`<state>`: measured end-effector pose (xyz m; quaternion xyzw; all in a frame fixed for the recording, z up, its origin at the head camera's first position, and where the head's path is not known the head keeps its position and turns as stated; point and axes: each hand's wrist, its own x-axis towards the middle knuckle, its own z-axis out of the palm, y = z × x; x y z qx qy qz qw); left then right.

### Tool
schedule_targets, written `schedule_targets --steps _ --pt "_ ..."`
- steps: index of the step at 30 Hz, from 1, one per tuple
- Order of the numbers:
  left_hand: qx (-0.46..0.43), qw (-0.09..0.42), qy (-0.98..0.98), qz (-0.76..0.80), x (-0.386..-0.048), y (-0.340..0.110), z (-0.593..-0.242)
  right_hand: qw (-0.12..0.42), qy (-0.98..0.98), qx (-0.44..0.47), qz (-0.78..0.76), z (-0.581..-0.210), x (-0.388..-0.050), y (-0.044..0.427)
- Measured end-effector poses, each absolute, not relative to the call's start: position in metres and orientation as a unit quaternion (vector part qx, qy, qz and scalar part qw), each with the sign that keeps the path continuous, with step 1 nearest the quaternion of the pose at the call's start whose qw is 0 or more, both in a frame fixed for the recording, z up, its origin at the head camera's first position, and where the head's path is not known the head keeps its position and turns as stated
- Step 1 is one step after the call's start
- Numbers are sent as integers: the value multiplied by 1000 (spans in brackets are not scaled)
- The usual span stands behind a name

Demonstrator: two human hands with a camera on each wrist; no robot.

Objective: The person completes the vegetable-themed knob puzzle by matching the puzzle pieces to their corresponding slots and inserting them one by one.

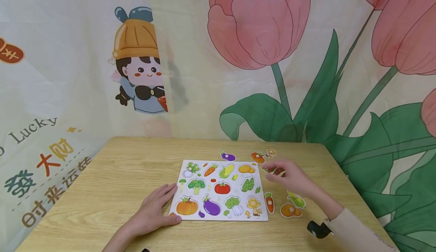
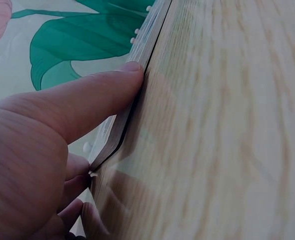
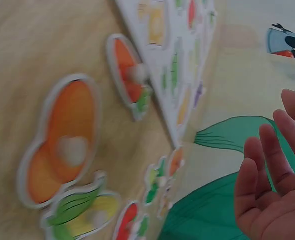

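A white board [image 1: 227, 181] printed with vegetable pictures lies on the wooden table. My left hand [image 1: 153, 208] rests at its near left corner, thumb against the near edge and fingers along the left edge; the left wrist view shows the thumb [image 2: 102, 95] touching the board's side. Over the pieces right of the board, my right hand [image 1: 287, 174] hangs with fingers slightly bent, holding nothing. A partly hidden red-and-green piece [image 1: 280, 171] lies beneath it. Nearby are a carrot piece [image 1: 269, 203], a potato piece [image 1: 290, 210] and a corn piece [image 1: 297, 200] with knobs.
Beyond the board's far edge lie an eggplant piece [image 1: 228, 156], an orange pumpkin-like piece [image 1: 257, 157] and a mushroom piece [image 1: 271, 153]. A printed curtain [image 1: 190, 112] hangs behind the table [image 1: 136, 157]. Near the right sleeve is a black wrist device [image 1: 318, 230].
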<state>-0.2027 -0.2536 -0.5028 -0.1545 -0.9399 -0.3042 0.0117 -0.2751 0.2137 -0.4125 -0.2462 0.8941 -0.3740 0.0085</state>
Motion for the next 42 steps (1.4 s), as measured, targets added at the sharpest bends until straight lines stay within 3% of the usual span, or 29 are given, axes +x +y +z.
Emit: schedule_targets --steps 14,42 --pt "-153 8 -940 -305 -202 -255 -503 38 900 -259 -348 -473 -253 244" --pt "-156 14 -944 -292 -204 -256 -501 59 919 -237 -309 -478 -251 230"
